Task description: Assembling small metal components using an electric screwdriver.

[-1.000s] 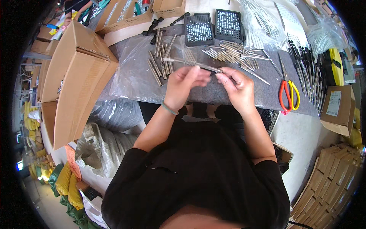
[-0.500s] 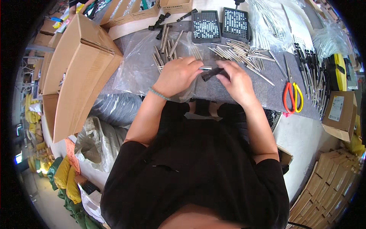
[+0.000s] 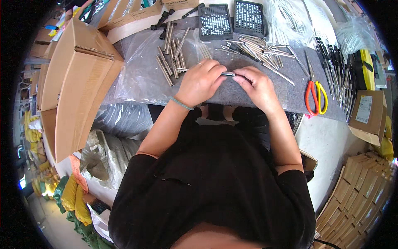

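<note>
Both hands meet above the near part of the grey-covered table. My left hand [image 3: 202, 81], with a beaded bracelet at its wrist, is closed round a short shiny metal tube [image 3: 228, 74]. The tube's right end sticks out toward my right hand [image 3: 258, 88], whose thumb and forefinger pinch at that end. Whether a small part sits in that pinch is hidden. Left of my left hand, several metal tubes [image 3: 169, 52] lie on a clear plastic sheet [image 3: 137, 79]. Beyond my right hand is a pile of thin silver tubes [image 3: 265, 52], with a black piece [image 3: 235, 48] at its left side.
Two black trays of small silver parts [image 3: 215, 25] stand at the back. To the right lie red-and-yellow-handled scissors [image 3: 316, 97] and a row of black-tipped rods [image 3: 333, 79]. A large open carton [image 3: 81, 83] leans at the table's left edge.
The black cylindrical piece has left my right hand, and a black piece now shows by the tube pile. My right fingers have come to the tube's end. The view has shifted slightly.
</note>
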Demonstrator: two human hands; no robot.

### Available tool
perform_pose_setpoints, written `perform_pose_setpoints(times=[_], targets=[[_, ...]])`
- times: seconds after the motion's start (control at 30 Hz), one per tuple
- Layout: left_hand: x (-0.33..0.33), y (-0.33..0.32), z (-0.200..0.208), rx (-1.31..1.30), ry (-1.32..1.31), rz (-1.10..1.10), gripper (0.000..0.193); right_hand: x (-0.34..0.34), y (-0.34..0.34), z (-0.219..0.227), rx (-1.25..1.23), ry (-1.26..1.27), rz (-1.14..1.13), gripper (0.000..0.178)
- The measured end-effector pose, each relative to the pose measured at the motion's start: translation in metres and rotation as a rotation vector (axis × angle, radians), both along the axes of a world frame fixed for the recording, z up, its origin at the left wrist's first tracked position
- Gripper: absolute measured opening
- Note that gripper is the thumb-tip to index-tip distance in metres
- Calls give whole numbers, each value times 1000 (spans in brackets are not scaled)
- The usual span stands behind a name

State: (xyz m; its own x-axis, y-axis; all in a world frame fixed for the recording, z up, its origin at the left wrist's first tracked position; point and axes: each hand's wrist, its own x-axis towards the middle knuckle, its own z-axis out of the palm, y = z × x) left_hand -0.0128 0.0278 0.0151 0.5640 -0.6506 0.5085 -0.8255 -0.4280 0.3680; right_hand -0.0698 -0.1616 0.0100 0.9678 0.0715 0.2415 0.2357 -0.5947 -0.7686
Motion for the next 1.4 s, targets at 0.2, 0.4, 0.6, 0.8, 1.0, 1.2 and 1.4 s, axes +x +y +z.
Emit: perform_pose_setpoints(times=[0.2, 0.4, 0.6, 0.8, 1.0, 1.2, 1.4], targets=[[-2, -5, -10, -4, 18, -2, 20, 1, -2, -10, -160, -152, -31, 16], [3, -8, -14, 26, 35, -36, 21, 3, -2, -10, -262, -186, -29, 15], [6, -10, -14, 32, 100, -80, 26, 5, -3, -9, -317, -202, -34, 14], [6, -9, -12, 100, 92, -90, 30, 7, -10, -8, -241, -109, -61, 16], [4, -9, -14, 119, 63, -77, 26, 54, -26, 21, -294, -159, -118, 17], [7, -13, -12, 146, 97, -75, 23, 123, -15, 11, -881, -238, 106, 10], [11, -12, -10, 189, 165, -74, 21, 96, -21, 43, -620, -189, -4, 13]])
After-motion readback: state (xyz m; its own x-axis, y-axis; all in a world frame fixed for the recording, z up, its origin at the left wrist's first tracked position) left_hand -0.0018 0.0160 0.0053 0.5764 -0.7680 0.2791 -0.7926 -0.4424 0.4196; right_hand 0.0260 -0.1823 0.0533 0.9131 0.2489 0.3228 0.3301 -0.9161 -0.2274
